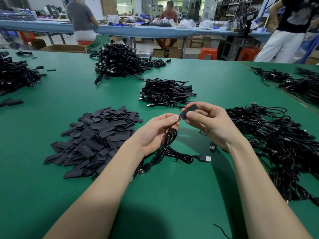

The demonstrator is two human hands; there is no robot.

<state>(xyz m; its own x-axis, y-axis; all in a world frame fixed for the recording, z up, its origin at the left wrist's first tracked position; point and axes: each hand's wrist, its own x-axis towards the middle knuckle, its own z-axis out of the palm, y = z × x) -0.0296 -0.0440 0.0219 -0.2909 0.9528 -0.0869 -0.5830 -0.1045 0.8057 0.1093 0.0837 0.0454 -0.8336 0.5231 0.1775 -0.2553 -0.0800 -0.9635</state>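
Note:
My left hand (pixel 158 131) pinches the wire end of a black USB cable (pixel 170 147), whose loops hang from my palm down to the green table (pixel 51 195). Its USB plug (pixel 204 158) lies on the mat. My right hand (pixel 205 124) pinches a flat black sleeve (pixel 189 110) between thumb and fingers, right at the cable's end where small coloured wires show. The two hands almost touch above the table. A second USB plug (pixel 144 169) lies below my left wrist.
A heap of flat black sleeves (pixel 96 137) lies to the left. Piles of black cables sit ahead (pixel 166 91), farther back (pixel 119 62), at far left (pixel 15 75) and to the right (pixel 279 140). People work at a blue table (pixel 120 31) behind.

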